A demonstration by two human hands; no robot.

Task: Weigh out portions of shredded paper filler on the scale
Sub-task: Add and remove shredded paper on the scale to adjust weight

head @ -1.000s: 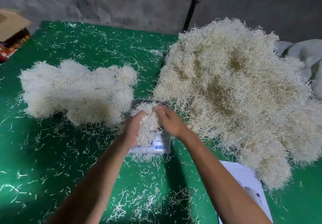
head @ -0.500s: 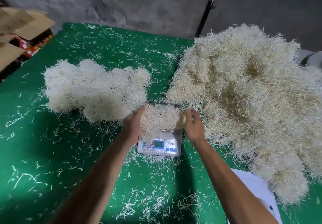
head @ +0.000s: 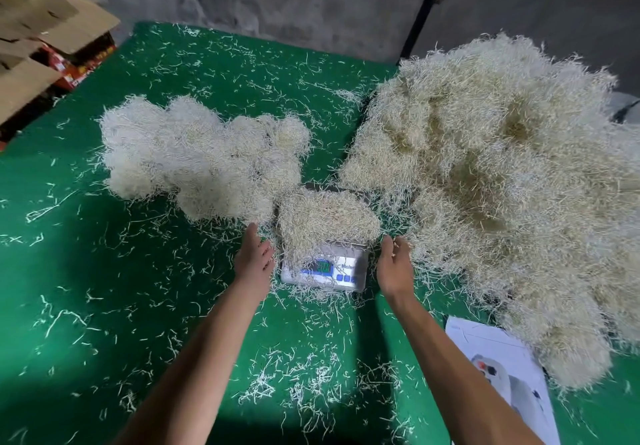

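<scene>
A small white digital scale [head: 325,273] with a lit green display sits mid-table. A portion of shredded paper [head: 325,221] lies heaped on its platform, hanging over the front. My left hand [head: 254,257] hovers just left of the scale, fingers relaxed and holding nothing. Just right of the scale is my right hand [head: 394,264], fingers loosely bent, apart from the portion, with a few strands clinging. A huge heap of shredded paper [head: 502,174] fills the right side. A smaller pale pile [head: 197,157] lies to the left of the scale.
The green table [head: 86,271] is littered with loose strands. A printed white sheet [head: 502,368] lies at the front right, partly under the big heap. Cardboard boxes [head: 45,46] stand off the far left corner. A dark pole [head: 420,18] leans against the grey wall behind.
Both hands have let go of the portion on the scale and drawn apart to either side. The camera has swung left, showing more of the boxes.
</scene>
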